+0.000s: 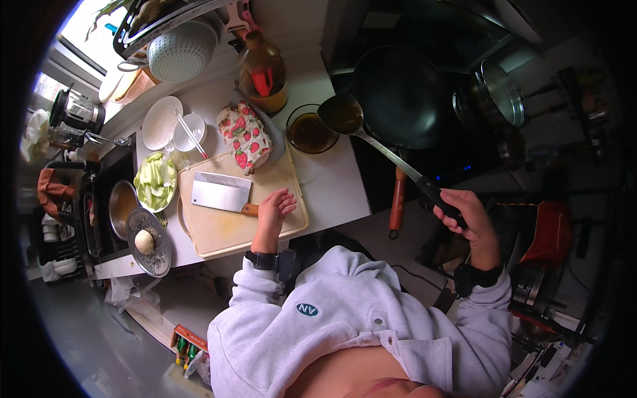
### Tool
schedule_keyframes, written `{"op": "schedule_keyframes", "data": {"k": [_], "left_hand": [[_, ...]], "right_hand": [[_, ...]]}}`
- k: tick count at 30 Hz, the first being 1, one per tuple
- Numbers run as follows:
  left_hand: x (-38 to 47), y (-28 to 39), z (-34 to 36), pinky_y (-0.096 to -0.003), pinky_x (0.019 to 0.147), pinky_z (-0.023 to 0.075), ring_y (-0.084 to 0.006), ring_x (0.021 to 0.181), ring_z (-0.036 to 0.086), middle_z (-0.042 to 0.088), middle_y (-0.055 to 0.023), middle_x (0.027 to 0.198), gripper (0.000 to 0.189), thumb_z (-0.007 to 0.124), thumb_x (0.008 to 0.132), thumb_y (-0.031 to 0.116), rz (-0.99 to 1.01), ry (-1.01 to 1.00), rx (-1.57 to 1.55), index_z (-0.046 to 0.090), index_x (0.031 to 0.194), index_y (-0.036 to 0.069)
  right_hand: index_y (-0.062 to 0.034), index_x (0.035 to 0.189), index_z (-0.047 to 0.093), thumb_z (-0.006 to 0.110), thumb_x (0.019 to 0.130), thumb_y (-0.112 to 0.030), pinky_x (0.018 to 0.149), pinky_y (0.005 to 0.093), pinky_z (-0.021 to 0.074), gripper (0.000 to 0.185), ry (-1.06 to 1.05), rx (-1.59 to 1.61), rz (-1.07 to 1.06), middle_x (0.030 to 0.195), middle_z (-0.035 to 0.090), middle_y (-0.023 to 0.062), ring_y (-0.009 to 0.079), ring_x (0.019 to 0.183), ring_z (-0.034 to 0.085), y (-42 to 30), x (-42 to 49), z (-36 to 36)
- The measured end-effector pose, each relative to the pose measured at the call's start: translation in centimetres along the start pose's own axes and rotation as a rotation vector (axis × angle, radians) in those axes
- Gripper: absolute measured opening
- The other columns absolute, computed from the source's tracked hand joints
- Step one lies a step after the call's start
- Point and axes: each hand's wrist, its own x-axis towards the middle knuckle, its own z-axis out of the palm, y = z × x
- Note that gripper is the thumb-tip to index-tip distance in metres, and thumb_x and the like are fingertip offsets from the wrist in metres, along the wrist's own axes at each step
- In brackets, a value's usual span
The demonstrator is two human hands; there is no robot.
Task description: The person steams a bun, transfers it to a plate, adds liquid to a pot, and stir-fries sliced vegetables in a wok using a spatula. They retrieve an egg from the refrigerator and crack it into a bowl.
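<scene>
My right hand (465,214) grips the black handle of a metal ladle (390,154). The ladle's bowl holds dark liquid, over the gap between the glass bowl (312,130) of brown liquid and the black wok (403,99). Loosely curled and holding nothing, my left hand (276,206) hovers over the cutting board (219,236). Its fingers are close to the wooden handle of a cleaver (221,191), which lies flat on the board. Whether that hand touches the handle, I cannot tell. The wok's wooden handle (397,204) points toward me.
Behind the board are a strawberry-print cloth bundle (244,137), a large bottle (264,74), and a white bowl (188,132) with chopsticks across it. Sliced green vegetable fills a plate (155,181). A dough ball (144,242) rests on a metal lid (164,253). Pots (497,97) stand right of the wok.
</scene>
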Motion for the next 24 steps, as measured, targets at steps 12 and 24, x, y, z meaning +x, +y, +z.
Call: {"op": "schedule_keyframes", "data": {"k": [12,24], "left_hand": [[0.1,-0.1,0.0,-0.029,0.06,0.0519,-0.021,0.071,0.063,0.061,-0.0106,0.082,0.02,0.054,0.087,0.014,0.017,0.044,-0.035,0.057,0.098,-0.001],[-1.1,0.6,-0.1,-0.028,0.059,0.053,-0.0204,0.071,0.063,0.061,-0.0109,0.083,0.02,0.053,0.088,0.014,0.05,0.073,0.015,0.057,0.098,-0.002]], "right_hand": [[0.0006,0.093,0.054,0.047,0.093,-0.021,0.032,0.0148,0.0335,0.022,0.122,0.092,-0.057,0.069,0.057,0.0073,0.0041,0.042,0.044,-3.0,-2.9,-8.8],[0.0009,0.096,0.061,0.051,0.091,-0.016,0.037,0.0188,0.0332,0.02,0.502,-0.338,-0.301,0.063,0.056,0.0038,0.0047,0.043,0.045,1.6,4.6,-11.1]]}}
